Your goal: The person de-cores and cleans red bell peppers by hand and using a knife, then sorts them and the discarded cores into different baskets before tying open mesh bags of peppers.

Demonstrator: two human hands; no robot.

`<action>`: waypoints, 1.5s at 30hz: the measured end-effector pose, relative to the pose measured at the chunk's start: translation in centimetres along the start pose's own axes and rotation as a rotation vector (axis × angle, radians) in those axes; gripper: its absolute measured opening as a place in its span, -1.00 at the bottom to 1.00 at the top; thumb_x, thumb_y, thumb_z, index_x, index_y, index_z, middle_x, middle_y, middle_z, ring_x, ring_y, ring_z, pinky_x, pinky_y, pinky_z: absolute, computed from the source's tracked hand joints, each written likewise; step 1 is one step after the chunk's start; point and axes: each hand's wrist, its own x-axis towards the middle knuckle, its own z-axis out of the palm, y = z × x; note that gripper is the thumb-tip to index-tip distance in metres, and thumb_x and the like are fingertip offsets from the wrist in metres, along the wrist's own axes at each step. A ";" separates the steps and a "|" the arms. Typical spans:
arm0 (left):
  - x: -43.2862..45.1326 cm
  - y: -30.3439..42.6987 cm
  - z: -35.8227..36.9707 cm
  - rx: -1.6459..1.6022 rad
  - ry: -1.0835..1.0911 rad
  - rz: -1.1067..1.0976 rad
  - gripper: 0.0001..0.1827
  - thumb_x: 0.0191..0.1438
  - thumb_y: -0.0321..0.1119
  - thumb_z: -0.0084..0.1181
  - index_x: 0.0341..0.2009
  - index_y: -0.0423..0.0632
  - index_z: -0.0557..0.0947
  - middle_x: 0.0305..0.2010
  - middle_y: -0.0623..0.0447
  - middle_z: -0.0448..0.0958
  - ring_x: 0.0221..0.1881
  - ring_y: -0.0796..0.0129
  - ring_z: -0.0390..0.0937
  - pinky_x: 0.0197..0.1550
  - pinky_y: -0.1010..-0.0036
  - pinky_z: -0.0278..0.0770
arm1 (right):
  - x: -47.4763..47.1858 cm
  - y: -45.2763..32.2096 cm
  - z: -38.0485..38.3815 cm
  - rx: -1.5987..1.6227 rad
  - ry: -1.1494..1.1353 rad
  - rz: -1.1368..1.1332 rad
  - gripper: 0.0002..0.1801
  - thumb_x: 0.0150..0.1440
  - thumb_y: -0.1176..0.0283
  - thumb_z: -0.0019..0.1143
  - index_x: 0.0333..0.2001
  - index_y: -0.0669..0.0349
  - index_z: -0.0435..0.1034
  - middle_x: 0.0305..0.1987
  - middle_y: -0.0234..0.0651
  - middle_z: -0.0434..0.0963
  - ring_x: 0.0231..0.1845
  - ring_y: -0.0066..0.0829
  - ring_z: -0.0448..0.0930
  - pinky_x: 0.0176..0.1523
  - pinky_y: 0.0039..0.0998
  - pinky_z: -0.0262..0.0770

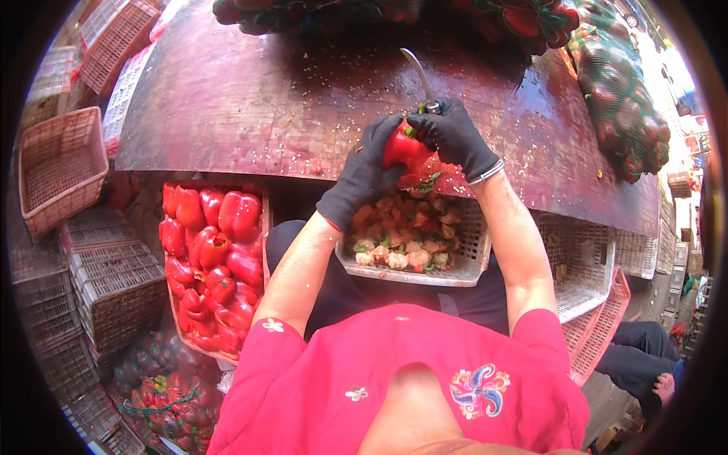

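Observation:
A red bell pepper [402, 149] with a green stem is held over the table's near edge. My left hand [369, 165], in a black glove, is closed around its left side. My right hand [455, 133], gloved too, grips the handle of a knife with a curved blade [421, 77], which points up and away; its fingers are at the pepper's stem. Below the hands, a white plastic crate [421, 277] holds cut-out pepper cores [398, 259] with seeds and green stems. To the left, a crate [265, 227] is full of red bell peppers [239, 216], some of them opened at the top.
Loose seeds dot the wet wooden table [239, 114]. Mesh sacks of peppers lie at its far side [523, 23] and right end [620, 108]. Plastic crates [114, 278] are stacked at the left; more [586, 284] stand at the right, near another person's legs [637, 358].

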 end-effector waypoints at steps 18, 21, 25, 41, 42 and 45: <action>-0.2 -4.3 2.9 -0.590 0.366 -0.540 -0.78 0.10 -0.35 0.04 -0.16 -0.15 0.52 -0.30 0.10 0.53 -0.33 0.54 0.42 -0.22 0.58 0.40 | 0.3 4.0 1.6 0.387 0.540 -0.112 -0.75 0.11 0.25 -0.03 -0.47 0.20 0.38 -0.64 -0.42 0.41 -0.74 -0.57 0.39 -0.68 -0.56 0.25; 0.2 -3.5 0.5 -0.678 0.538 -0.573 -0.76 0.12 -0.34 0.02 -0.15 -0.18 0.52 -0.29 0.09 0.54 -0.31 0.52 0.44 -0.22 0.58 0.40 | 0.0 0.8 -1.6 0.018 0.693 -0.254 -0.84 0.05 0.35 0.06 -0.50 0.20 0.39 -0.65 -0.44 0.40 -0.71 -0.57 0.40 -0.63 -0.54 0.25; 0.1 -3.9 -3.0 -0.909 0.708 -0.406 -0.75 0.11 -0.32 0.02 -0.15 -0.18 0.53 -0.22 0.04 0.55 -0.23 0.44 0.48 -0.13 0.54 0.43 | -5.0 -0.5 -3.5 -0.127 0.321 -0.125 -0.71 -0.01 0.33 0.14 -0.70 0.13 0.29 -0.77 -0.55 0.29 -0.74 -0.68 0.28 -0.64 -0.52 0.09; -29.5 4.8 -29.8 1.109 1.113 -0.402 -0.67 -0.03 -0.31 0.19 -0.15 -0.11 0.51 -0.27 0.00 0.53 -0.22 0.31 0.45 -0.10 0.44 0.38 | -11.7 6.7 -0.8 -0.642 0.133 -0.181 -0.72 0.07 0.43 0.05 -0.17 0.38 0.44 -0.37 -0.39 0.51 -0.35 -0.63 0.43 -0.22 -0.56 0.34; -30.2 5.9 -28.5 1.187 1.092 -0.426 -0.67 -0.02 -0.31 0.18 -0.14 -0.12 0.51 -0.27 0.01 0.53 -0.21 0.33 0.44 -0.09 0.44 0.38 | -11.9 6.7 -0.3 -0.633 0.103 -0.163 -0.72 0.07 0.43 0.06 -0.17 0.38 0.44 -0.34 -0.36 0.52 -0.31 -0.61 0.45 -0.17 -0.55 0.35; -32.7 7.0 -26.1 0.551 1.343 -0.772 -0.71 0.03 -0.34 0.12 -0.15 -0.18 0.51 -0.25 0.05 0.52 -0.22 0.40 0.43 -0.12 0.50 0.38 | -11.8 6.4 1.5 -0.613 0.021 -0.146 -0.71 0.07 0.42 0.07 -0.15 0.38 0.43 -0.26 -0.30 0.54 -0.23 -0.56 0.48 -0.09 -0.51 0.36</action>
